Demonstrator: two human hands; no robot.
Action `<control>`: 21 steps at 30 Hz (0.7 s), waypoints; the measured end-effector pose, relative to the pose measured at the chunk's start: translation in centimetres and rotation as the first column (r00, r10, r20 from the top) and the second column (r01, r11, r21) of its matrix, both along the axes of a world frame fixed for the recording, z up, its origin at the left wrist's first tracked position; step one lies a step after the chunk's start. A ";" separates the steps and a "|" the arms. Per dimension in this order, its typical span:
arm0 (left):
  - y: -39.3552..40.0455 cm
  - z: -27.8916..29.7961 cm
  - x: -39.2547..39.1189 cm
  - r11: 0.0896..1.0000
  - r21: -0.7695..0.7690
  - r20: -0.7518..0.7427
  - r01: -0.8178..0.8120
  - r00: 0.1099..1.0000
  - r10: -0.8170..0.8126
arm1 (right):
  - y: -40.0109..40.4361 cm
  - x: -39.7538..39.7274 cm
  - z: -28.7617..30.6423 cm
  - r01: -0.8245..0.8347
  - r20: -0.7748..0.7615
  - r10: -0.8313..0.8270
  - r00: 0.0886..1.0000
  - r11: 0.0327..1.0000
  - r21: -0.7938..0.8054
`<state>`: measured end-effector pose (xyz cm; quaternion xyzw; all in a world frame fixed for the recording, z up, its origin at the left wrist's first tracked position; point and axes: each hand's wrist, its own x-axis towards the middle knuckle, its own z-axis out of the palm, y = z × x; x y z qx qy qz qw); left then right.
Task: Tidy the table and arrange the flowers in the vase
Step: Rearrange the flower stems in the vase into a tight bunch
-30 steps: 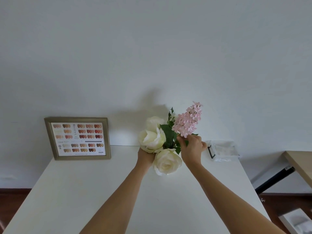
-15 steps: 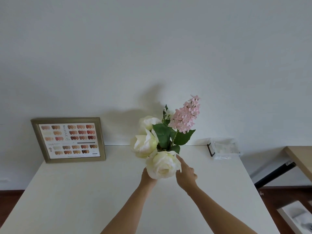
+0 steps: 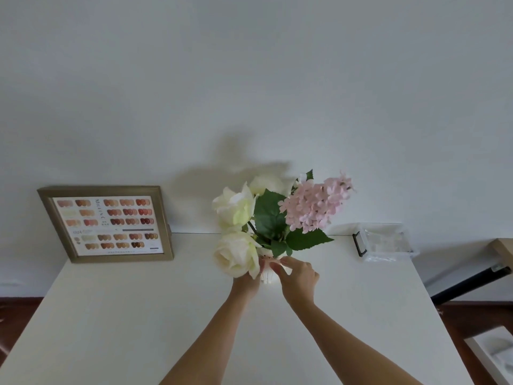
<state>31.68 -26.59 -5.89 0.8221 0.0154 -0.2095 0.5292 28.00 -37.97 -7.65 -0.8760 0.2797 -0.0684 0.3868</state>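
Observation:
A small white vase [image 3: 268, 275] stands at the middle of the white table [image 3: 138, 315], mostly hidden behind flowers and hands. In it are cream-white roses [image 3: 236, 257], green leaves [image 3: 270, 215] and a pink blossom spray [image 3: 315, 207] leaning right. My left hand [image 3: 245, 283] wraps the vase's left side, half hidden under the lowest rose. My right hand [image 3: 298, 276] touches the vase's rim from the right, fingertips pinched at the stems' base.
A gold-framed colour chart [image 3: 107, 223] leans on the wall at the back left. A clear plastic box [image 3: 384, 241] with a black clip sits at the back right. Beyond the right table edge are a wooden desk corner [image 3: 503, 250] and dark floor.
My right hand dropped from the pink spray's stem down to the vase rim. The bouquet shifted slightly toward me and the pink spray now stands free.

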 end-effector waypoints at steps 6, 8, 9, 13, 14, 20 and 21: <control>-0.5 -0.6 2.4 0.993 -0.117 -0.009 0.004 1.000 -0.005 | 0.3 2.0 0.0 0.032 0.021 -0.031 0.999 0.998 -0.060; -0.5 -0.9 3.1 0.993 -0.119 -0.045 -0.020 0.999 0.015 | 0.3 2.5 -0.1 0.029 0.017 -0.028 0.999 0.997 -0.074; -0.4 -1.0 3.2 0.992 -0.118 -0.066 -0.034 0.997 0.026 | 0.3 2.7 0.0 0.028 0.017 -0.027 1.000 0.997 -0.074; -0.5 -0.5 3.3 0.998 -0.066 -0.048 0.005 0.999 -0.008 | 0.3 2.9 0.1 0.030 0.006 -0.029 1.000 0.996 -0.086; -0.5 -0.4 3.1 0.997 -0.076 -0.040 0.014 0.999 -0.017 | 0.3 2.8 0.1 0.025 -0.001 -0.025 1.000 0.995 -0.096; 0.3 -0.6 1.4 1.000 0.000 -0.028 0.000 1.000 0.000 | 0.4 1.4 0.6 -0.004 -0.071 -0.004 0.997 0.994 -0.112; 0.7 -0.6 0.9 1.000 0.014 -0.044 -0.016 0.999 0.017 | 0.5 1.1 1.0 0.006 -0.073 -0.015 0.997 0.992 -0.125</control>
